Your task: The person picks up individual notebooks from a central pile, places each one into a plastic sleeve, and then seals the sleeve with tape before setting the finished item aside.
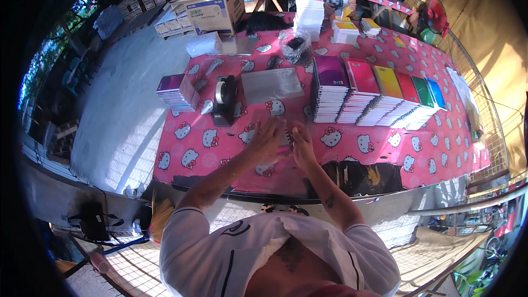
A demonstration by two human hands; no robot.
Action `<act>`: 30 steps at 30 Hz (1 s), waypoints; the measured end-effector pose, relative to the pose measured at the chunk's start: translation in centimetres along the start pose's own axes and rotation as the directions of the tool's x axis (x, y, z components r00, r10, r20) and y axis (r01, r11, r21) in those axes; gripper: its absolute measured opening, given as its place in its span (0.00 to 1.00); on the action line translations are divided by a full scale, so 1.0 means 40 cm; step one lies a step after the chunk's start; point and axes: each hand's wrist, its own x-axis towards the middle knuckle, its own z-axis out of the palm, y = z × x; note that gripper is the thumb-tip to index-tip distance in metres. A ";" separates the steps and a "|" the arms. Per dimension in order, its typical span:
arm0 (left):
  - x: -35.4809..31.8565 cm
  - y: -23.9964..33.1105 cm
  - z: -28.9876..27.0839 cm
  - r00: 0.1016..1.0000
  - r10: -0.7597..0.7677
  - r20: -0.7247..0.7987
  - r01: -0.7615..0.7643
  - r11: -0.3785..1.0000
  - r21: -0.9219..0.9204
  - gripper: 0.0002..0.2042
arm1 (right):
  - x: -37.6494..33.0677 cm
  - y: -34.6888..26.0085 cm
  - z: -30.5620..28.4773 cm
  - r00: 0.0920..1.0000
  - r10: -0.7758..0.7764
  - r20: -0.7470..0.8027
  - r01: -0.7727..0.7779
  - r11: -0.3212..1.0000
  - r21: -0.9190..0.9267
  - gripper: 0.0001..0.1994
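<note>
Clear plastic (pixel 285 155) lies btwn L fingers (pixel 273 128) & R fingers (pixel 298 133) (can't tell if clamped).

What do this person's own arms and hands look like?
The left hand and right hand are bare, without gloves. White short sleeves end above the elbows, with a thin dark line along the left cuff. A dark tattoo marks the right arm; its design is too small to tell.
</note>
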 end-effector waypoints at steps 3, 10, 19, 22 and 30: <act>-0.002 0.035 -0.037 0.997 -0.019 0.070 0.018 1.000 0.020 0.43 | -0.022 0.090 -0.123 0.991 0.123 -0.056 -0.127 0.989 -0.071 0.16; -0.053 0.006 -0.034 0.928 -0.338 0.158 0.358 0.684 -0.636 0.36 | -0.166 0.021 0.001 0.794 0.457 0.402 -0.568 0.793 0.222 0.23; -0.215 -0.014 0.018 0.932 -0.302 0.203 0.254 0.139 -0.957 0.40 | -0.031 -0.007 -0.076 0.828 0.086 0.554 0.360 0.675 -0.644 0.32; -0.174 -0.020 -0.007 0.887 -0.401 0.231 0.370 0.313 -0.875 0.28 | -0.054 -0.068 0.007 0.863 0.078 0.500 0.235 0.813 -0.533 0.23; -0.131 -0.364 -0.017 0.597 -0.787 -0.153 0.519 0.525 -0.675 0.19 | -0.156 -0.221 0.193 0.602 -0.395 0.694 0.781 0.110 -0.615 0.16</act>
